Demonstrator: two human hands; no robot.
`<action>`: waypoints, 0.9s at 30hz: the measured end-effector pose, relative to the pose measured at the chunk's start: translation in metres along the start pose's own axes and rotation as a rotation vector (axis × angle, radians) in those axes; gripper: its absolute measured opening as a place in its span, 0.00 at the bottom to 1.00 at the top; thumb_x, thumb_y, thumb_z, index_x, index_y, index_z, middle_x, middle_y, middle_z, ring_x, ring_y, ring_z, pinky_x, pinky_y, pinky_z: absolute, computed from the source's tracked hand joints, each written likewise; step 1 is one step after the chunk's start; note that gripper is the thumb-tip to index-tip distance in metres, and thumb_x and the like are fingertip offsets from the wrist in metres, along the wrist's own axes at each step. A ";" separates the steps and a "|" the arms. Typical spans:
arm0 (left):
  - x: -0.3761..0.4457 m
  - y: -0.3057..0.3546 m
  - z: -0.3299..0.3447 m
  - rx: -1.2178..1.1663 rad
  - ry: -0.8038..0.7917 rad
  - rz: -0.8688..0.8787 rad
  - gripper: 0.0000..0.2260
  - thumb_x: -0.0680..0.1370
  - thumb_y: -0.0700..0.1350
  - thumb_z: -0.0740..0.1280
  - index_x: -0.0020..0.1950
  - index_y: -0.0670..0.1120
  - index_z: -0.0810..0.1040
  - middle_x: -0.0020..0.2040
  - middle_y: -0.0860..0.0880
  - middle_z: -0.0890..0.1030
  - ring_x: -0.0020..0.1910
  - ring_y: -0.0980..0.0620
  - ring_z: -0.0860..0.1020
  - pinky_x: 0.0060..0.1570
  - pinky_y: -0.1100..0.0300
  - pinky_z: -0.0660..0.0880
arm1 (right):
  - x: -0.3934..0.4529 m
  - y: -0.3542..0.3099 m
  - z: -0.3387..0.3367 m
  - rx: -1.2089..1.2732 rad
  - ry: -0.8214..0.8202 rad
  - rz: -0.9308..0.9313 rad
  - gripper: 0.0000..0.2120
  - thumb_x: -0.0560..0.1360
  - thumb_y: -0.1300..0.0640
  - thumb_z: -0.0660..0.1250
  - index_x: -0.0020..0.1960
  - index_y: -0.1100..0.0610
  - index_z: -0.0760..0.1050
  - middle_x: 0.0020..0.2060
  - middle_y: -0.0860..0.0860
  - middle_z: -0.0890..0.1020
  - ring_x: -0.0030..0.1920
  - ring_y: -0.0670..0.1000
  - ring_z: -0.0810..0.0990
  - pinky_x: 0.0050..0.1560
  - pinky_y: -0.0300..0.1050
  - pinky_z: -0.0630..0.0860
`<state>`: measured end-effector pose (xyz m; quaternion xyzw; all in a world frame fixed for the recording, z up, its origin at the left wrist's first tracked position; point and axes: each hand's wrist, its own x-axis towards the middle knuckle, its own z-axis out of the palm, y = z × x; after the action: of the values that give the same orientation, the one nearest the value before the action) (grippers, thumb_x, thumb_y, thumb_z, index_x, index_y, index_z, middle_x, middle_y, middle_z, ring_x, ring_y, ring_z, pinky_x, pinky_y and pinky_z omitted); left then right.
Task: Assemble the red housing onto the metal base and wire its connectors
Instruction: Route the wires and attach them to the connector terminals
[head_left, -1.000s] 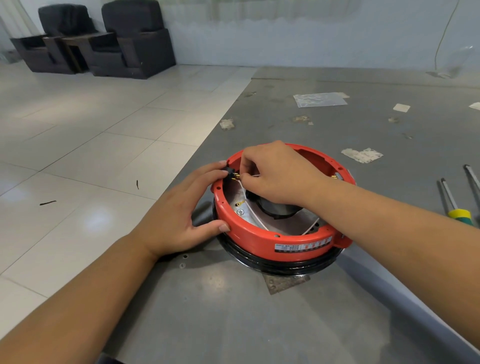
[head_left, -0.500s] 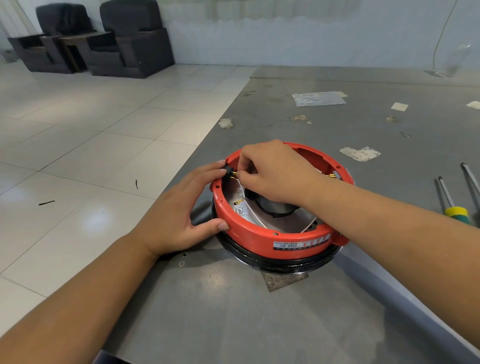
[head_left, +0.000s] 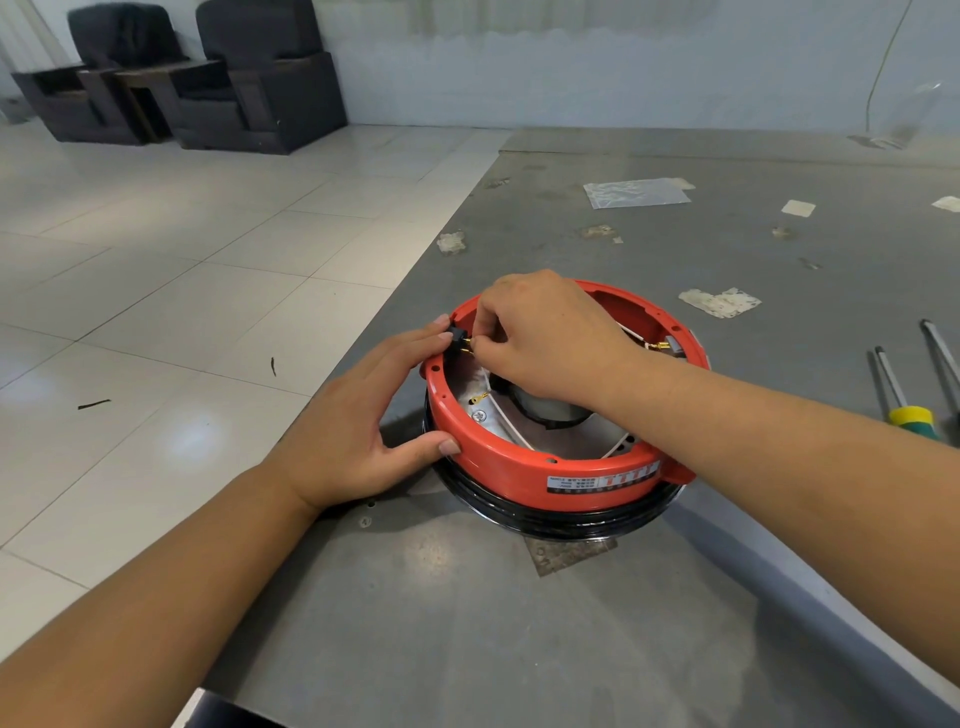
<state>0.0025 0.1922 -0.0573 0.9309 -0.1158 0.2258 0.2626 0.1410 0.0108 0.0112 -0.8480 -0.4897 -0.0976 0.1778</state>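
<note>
The red ring housing (head_left: 524, 475) sits on the round metal base (head_left: 561, 527), whose black-edged rim shows below it. My left hand (head_left: 363, 415) lies against the housing's left outer wall, fingers straight, with the fingertips touching a small black switch (head_left: 457, 335) in the wall and the thumb on the lower wall. My right hand (head_left: 540, 338) reaches inside the ring and pinches a brass connector (head_left: 469, 343) at the back of that switch. White wires (head_left: 506, 421) and a loose brass terminal (head_left: 477, 399) lie inside. Another brass connector (head_left: 661, 345) sits at the far right wall.
Two screwdrivers (head_left: 904, 400) lie on the grey metal table (head_left: 467, 623) to the right. Paper scraps (head_left: 719, 302) and a plastic bag (head_left: 636, 193) lie farther back. The table's left edge runs close to my left hand, with tiled floor and dark armchairs (head_left: 260, 78) beyond.
Almost nothing differs. My right hand's fingers have shifted slightly at the connector behind the switch; my left hand stays pressed on the housing wall.
</note>
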 end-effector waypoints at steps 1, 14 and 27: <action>0.000 0.000 0.000 -0.003 0.002 0.003 0.37 0.77 0.69 0.67 0.80 0.53 0.64 0.81 0.59 0.65 0.78 0.56 0.67 0.74 0.52 0.70 | 0.000 0.000 0.001 -0.005 0.003 0.001 0.06 0.75 0.54 0.65 0.42 0.52 0.80 0.43 0.49 0.82 0.43 0.53 0.79 0.45 0.51 0.77; 0.001 0.002 0.000 -0.003 -0.014 -0.012 0.37 0.76 0.68 0.67 0.80 0.51 0.66 0.81 0.58 0.65 0.78 0.57 0.67 0.74 0.55 0.69 | 0.001 -0.003 0.003 -0.050 -0.013 -0.022 0.06 0.76 0.54 0.63 0.44 0.54 0.77 0.44 0.51 0.79 0.44 0.54 0.77 0.45 0.52 0.74; 0.001 -0.002 0.001 -0.037 -0.024 -0.010 0.37 0.76 0.69 0.67 0.81 0.53 0.64 0.81 0.58 0.64 0.77 0.56 0.68 0.74 0.52 0.70 | 0.000 0.001 0.003 -0.020 -0.022 -0.049 0.05 0.78 0.55 0.62 0.44 0.53 0.74 0.43 0.50 0.78 0.45 0.54 0.77 0.45 0.50 0.74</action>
<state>0.0049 0.1934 -0.0585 0.9293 -0.1183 0.2109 0.2793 0.1417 0.0116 0.0078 -0.8384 -0.5114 -0.0977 0.1614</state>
